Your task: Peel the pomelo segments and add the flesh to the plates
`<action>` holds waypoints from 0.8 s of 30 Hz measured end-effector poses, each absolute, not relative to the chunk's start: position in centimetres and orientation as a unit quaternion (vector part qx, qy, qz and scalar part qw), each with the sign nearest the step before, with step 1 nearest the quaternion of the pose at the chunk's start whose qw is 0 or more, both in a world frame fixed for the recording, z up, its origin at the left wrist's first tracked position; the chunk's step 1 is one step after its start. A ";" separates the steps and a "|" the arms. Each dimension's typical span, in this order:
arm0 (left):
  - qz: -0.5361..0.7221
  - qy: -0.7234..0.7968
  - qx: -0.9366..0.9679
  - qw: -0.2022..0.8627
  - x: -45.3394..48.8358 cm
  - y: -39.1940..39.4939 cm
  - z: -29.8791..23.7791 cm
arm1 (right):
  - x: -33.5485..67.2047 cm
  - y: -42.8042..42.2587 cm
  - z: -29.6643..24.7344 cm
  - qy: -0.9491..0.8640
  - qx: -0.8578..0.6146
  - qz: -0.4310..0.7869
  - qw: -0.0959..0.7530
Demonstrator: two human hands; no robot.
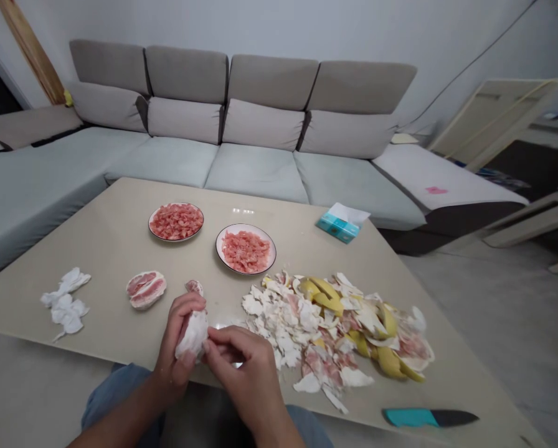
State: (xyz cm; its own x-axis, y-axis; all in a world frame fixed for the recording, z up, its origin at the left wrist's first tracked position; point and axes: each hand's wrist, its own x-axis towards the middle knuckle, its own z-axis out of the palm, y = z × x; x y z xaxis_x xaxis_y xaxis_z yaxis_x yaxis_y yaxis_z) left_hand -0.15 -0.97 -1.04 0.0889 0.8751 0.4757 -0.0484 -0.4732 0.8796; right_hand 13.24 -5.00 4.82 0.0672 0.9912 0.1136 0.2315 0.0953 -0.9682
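Note:
Near the table's front edge, my left hand [172, 354] is closed around a pomelo piece [195, 336] covered in white pith. At its right side, the thumb and fingertips of my right hand [251, 370] pinch the pith. Just beyond my left hand lies a small pomelo segment [194, 287], partly hidden by the fingers. A larger peeled chunk of pomelo [146, 290], pink with white membrane, sits to the left. To the right of my hands spreads a heap of pith, membranes and yellow-green peel [288, 314].
Two dark-rimmed plates, one farther left [153, 231] and one nearer [268, 241], hold pink pomelo pulp. Crumpled tissues [68, 305] lie at left, a tissue pack [339, 224] at back right. A turquoise-handled knife [428, 417] rests by the front right edge. Behind the table stands a grey sofa [255, 165].

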 end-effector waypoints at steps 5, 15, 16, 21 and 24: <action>0.555 0.315 0.673 0.373 -0.4 -1.5 -0.2 | 13.0 -5.0 4.4 -0.596 -0.567 0.326 0.465; 0.582 0.318 0.608 0.436 0.1 -1.8 0.7 | 13.6 -4.9 4.5 -0.537 -0.555 0.416 0.480; 0.575 0.319 0.614 0.437 0.1 -1.8 0.8 | 13.6 -4.9 4.6 -0.546 -0.560 0.398 0.479; 0.572 0.315 0.563 0.507 0.5 -1.7 0.6 | 13.3 -4.5 4.7 -0.515 -0.598 0.370 0.490; 0.541 0.294 0.429 0.661 0.8 -1.4 1.0 | 14.3 -4.0 4.7 -0.466 -0.596 0.426 0.496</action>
State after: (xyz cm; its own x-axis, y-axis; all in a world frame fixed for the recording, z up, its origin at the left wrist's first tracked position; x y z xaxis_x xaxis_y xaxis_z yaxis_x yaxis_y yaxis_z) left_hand 0.76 -1.41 0.98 0.2403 0.9678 0.0754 -0.4627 0.0459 0.8853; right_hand 14.29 -4.04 4.71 0.2017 0.9784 -0.0456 0.1336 -0.0736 -0.9883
